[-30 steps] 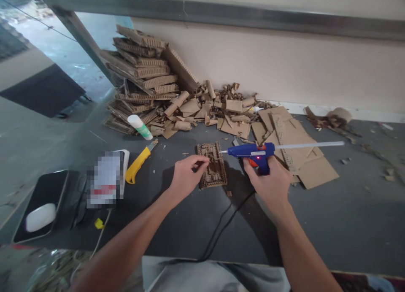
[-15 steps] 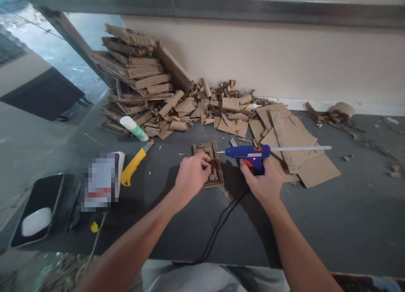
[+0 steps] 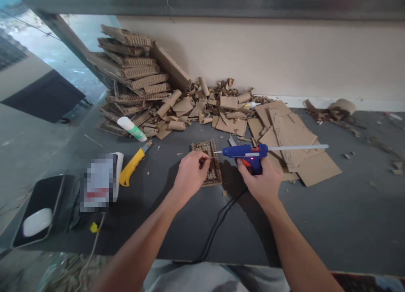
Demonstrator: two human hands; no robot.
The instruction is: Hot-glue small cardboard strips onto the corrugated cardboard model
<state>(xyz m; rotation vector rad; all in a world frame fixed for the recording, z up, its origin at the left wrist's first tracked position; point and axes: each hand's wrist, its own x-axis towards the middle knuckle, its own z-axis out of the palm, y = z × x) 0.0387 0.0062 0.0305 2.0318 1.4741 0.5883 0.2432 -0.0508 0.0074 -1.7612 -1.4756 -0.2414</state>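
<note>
My right hand [image 3: 261, 178] is wrapped round the handle of a blue glue gun [image 3: 242, 151], with a long white glue stick [image 3: 297, 147] coming out of its back. The gun's nozzle points left, close to my left hand [image 3: 192, 171]. The fingertips of that hand are pinched together over a small rectangular corrugated cardboard piece [image 3: 217, 171]; what they hold is too small to make out. My left hand covers part of the cardboard piece.
Stacked cardboard panels [image 3: 142, 72] and scraps [image 3: 196, 106] lie at the back. Flat cardboard sheets [image 3: 316, 165] are at the right. A yellow cutter [image 3: 131, 167], a white-green tube [image 3: 133, 129] and a phone [image 3: 39, 203] lie left. A black cord [image 3: 215, 228] runs in front.
My left fingertips have risen slightly over the cardboard piece. The glue gun stays in my right hand, its nozzle still near the left fingers. The view has shifted a little.
</note>
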